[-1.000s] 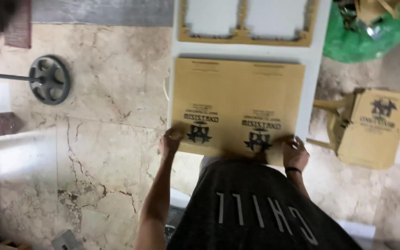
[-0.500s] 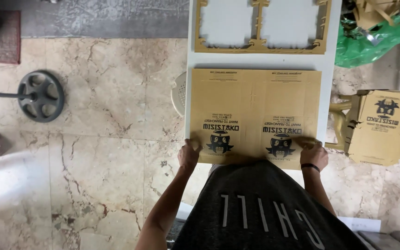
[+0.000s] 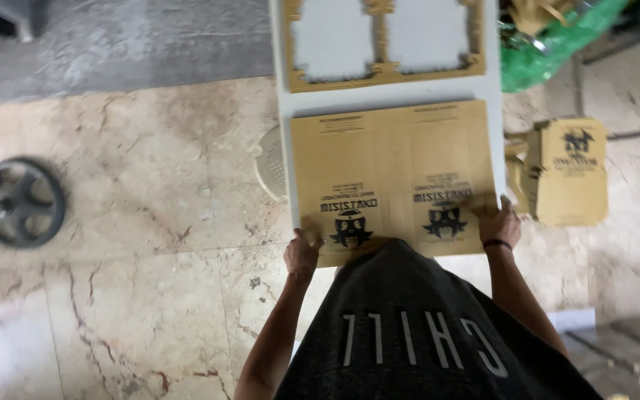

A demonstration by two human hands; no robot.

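I have both hands on one item. My left hand (image 3: 302,254) grips the near left corner of the flat cardboard sheet (image 3: 394,178), fingers closed over its edge; my right hand (image 3: 499,224) holds the near right corner the same way, a dark band at the wrist. I judge both grips firm on the sheet, though the undersides of the fingers are hidden.

The sheet lies flat on the white table (image 3: 490,74), square to its long edges, covering the near half of the top. It is tan, printed with two dark emblems toward my side, and shows lengthwise crease lines. No flap is raised: in my judgement it is unfolded, positioned only, with any forming work not yet begun.

At twelve o'clock from the sheet, on the same table, lies a cardboard cut-out frame (image 3: 383,72) with two large openings, apart from the sheet by a strip of bare tabletop.

At three o'clock, off the table on the marble floor (image 3: 135,244), sits a stack of printed cardboard boxes (image 3: 568,174), apparently already shaped. At one o'clock a green bag (image 3: 557,48) holds cardboard scraps. At nine o'clock, partly under the table edge, a pale round perforated object (image 3: 270,163) shows; farther at nine, a dark weight plate (image 3: 18,201) rests on the floor.
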